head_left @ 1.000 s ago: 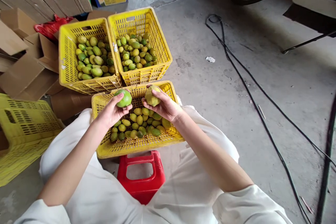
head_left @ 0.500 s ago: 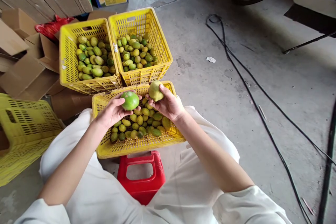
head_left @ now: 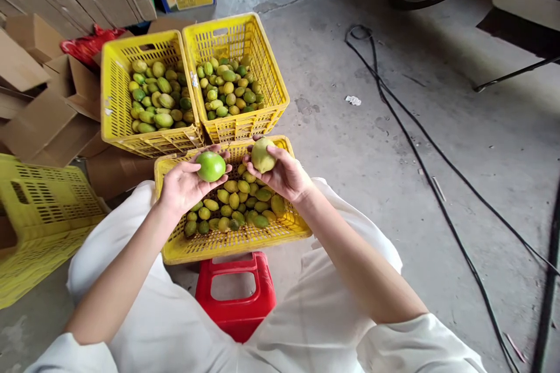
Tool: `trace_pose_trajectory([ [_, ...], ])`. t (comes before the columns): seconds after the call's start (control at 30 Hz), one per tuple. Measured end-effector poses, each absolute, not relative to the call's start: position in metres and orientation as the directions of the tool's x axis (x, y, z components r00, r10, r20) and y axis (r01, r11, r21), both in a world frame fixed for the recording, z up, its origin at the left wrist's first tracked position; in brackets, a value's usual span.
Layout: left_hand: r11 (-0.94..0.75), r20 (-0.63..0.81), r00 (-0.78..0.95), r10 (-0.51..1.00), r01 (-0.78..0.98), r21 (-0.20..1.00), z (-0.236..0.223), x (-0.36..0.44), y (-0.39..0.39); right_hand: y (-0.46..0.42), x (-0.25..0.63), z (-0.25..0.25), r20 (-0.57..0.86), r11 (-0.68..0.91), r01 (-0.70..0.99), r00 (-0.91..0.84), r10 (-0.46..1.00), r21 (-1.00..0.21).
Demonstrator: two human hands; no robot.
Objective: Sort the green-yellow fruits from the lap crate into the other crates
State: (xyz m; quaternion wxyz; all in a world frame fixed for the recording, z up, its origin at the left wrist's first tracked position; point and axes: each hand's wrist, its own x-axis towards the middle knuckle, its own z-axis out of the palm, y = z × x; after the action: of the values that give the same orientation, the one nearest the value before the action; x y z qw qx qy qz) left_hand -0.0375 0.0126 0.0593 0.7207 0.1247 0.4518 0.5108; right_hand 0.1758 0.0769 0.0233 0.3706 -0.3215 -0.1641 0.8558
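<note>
**Two fruits held up side by side, one in each hand**

Beyond the left fingers and off to their left stands a yellow crate of fruit (head_left: pixel 107 90). The left hand (head_left: pixel 181 187) is turned palm up, its fingers gripping a green fruit (head_left: pixel 210 166) from below with the thumb at its side, probably to leave its upper face in view. Under both hands' fingers sits the nearest crate (head_left: pixel 236 248), with loose fruit (head_left: pixel 234 201) in it, likely set between the knees for an easy reach. A second fruit crate (head_left: pixel 272 64) lies just past the fingertips. The right hand (head_left: pixel 291 179) grips a yellowish fruit (head_left: pixel 263 155), thumb on top and fingers beneath, a hold that seems to steady it beside the green one.
</note>
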Motion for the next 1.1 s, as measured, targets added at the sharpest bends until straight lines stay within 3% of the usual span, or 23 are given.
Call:
trace_pose_trajectory([
  [0.23,0.462,-0.482,0.099,0.871,-0.499,0.733,0.052,-0.036,0.012,0.076,0.175,0.024,-0.379,-0.671,-0.483,-0.571,0.728,-0.563],
  [0.43,0.435,-0.587,0.019,0.809,-0.691,0.577,0.052,-0.036,0.014,0.075,0.174,0.02,-0.399,-0.724,-0.47,-0.617,0.678,-0.504],
  [0.63,0.326,-0.528,-0.066,0.847,-0.72,0.613,0.058,-0.034,0.015,0.076,0.177,0.021,-0.426,-0.731,-0.501,-0.598,0.679,-0.464],
  [0.83,0.393,-0.444,0.064,0.894,-0.586,0.709,0.047,-0.038,0.013,0.077,0.176,0.017,-0.431,-0.709,-0.526,-0.564,0.704,-0.47],
  [1.1,0.428,-0.423,0.151,0.893,-0.572,0.7,0.043,-0.037,0.014,0.077,0.178,0.015,-0.35,-0.664,-0.59,-0.567,0.746,-0.46],
])
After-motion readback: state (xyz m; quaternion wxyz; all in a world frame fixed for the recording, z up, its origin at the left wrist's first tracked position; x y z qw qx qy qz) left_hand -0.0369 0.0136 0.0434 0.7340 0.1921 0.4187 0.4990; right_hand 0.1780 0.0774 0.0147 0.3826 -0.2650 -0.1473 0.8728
